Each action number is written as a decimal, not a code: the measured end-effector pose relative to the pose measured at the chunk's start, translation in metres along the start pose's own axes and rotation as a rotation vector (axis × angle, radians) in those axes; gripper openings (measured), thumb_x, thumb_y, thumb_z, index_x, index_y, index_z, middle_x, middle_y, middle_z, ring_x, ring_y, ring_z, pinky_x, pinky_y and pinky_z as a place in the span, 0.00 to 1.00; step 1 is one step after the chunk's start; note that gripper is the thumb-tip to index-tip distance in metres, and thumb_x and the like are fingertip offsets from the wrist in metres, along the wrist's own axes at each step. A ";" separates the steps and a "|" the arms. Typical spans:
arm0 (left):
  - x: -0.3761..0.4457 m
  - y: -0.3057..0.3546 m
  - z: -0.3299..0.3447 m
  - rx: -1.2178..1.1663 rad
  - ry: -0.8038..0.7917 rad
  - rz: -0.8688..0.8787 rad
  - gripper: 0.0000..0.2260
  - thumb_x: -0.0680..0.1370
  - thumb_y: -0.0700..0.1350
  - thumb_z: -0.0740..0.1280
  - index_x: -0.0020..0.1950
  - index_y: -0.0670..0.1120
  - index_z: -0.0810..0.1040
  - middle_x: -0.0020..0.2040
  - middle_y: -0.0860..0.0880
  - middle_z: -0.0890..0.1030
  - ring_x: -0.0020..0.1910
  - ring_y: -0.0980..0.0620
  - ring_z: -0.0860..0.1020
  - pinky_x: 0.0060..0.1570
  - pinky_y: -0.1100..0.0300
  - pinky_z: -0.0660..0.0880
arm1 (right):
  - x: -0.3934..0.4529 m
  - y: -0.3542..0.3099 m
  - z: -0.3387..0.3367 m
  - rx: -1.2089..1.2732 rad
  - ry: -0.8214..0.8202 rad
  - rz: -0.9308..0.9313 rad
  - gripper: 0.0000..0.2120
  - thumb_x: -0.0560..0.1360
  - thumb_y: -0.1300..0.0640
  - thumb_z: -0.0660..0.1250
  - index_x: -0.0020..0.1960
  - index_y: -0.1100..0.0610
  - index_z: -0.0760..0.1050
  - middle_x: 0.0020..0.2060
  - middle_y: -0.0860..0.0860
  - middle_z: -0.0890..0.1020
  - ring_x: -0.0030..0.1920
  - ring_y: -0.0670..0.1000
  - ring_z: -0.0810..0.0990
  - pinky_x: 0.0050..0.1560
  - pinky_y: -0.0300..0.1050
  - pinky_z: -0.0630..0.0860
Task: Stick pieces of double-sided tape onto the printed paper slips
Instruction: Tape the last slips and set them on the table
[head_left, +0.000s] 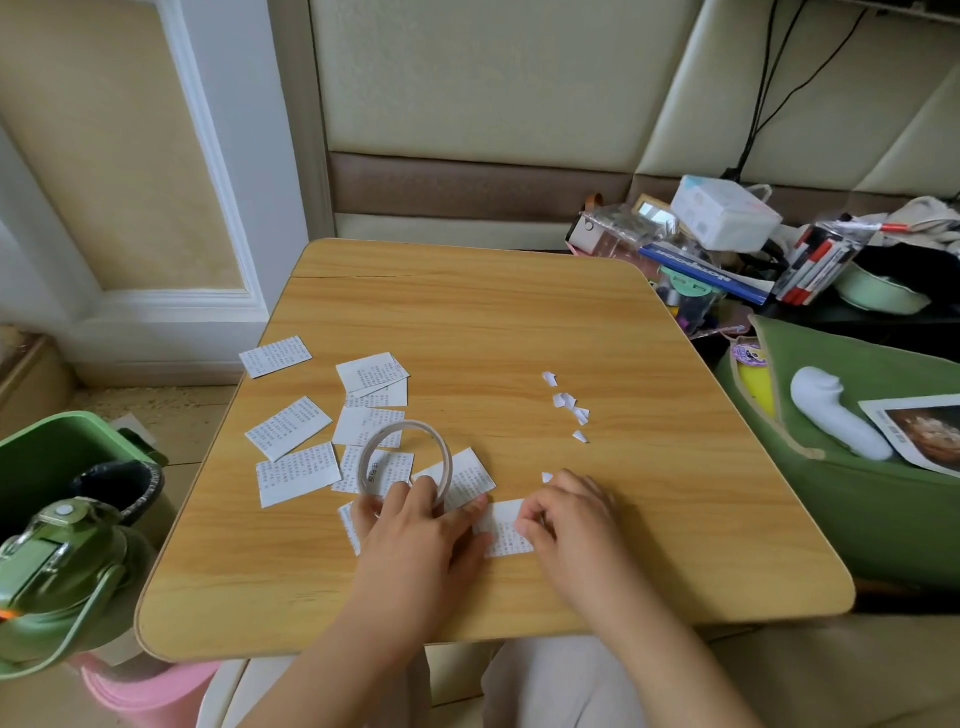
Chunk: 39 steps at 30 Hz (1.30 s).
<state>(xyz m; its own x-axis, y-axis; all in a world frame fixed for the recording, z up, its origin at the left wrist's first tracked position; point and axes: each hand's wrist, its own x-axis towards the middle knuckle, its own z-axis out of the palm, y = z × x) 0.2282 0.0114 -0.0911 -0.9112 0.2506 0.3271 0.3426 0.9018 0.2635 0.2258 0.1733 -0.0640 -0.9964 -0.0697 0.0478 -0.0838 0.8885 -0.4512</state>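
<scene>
**Mid-application: tape going onto the slip at the near edge**

We read this as the stick-down step. Our left hand (415, 525) grips the tape roll (405, 460), fingers curled round its lower rim, roll standing upright on edge over the scattered slips (296, 447). The working slip (506, 527) lies flat on the table (519, 322) between both hands, near the front edge. Our right hand (569, 514) sits on its right end, fingers curled and bunched at the slip's edge; it looks like a pinch on the tape end or liner, but we can't tell which, too small to resolve.

Next move, our guess: press the tape flat along the slip, then tear or peel cleanly while the left hand keeps the roll steady. It needs light tension, or the slip lifts.

White scraps (569, 408), likely peeled liner, lie well apart at right-centre.
</scene>
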 end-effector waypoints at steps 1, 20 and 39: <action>0.000 0.000 0.000 0.000 0.006 -0.001 0.17 0.71 0.60 0.57 0.49 0.60 0.83 0.35 0.53 0.69 0.34 0.49 0.73 0.40 0.55 0.53 | 0.000 0.005 -0.005 -0.008 0.007 0.016 0.04 0.76 0.57 0.66 0.43 0.53 0.79 0.41 0.39 0.66 0.61 0.49 0.70 0.58 0.44 0.62; 0.000 -0.001 0.001 -0.007 0.007 0.005 0.17 0.71 0.60 0.57 0.50 0.60 0.83 0.34 0.53 0.68 0.34 0.49 0.72 0.40 0.55 0.53 | 0.001 -0.005 -0.004 -0.074 0.007 -0.018 0.04 0.77 0.55 0.64 0.44 0.51 0.77 0.47 0.44 0.70 0.59 0.50 0.69 0.53 0.43 0.58; -0.001 -0.001 0.000 -0.010 0.013 0.015 0.15 0.71 0.60 0.58 0.48 0.60 0.83 0.33 0.52 0.68 0.32 0.48 0.72 0.39 0.55 0.53 | 0.004 -0.020 0.012 -0.035 0.001 -0.087 0.04 0.76 0.57 0.64 0.44 0.53 0.77 0.44 0.45 0.69 0.56 0.53 0.70 0.50 0.42 0.57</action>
<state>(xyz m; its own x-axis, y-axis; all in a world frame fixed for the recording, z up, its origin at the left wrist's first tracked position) 0.2286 0.0105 -0.0911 -0.9029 0.2595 0.3426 0.3585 0.8944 0.2674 0.2238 0.1504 -0.0653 -0.9854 -0.1468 0.0863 -0.1695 0.8943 -0.4141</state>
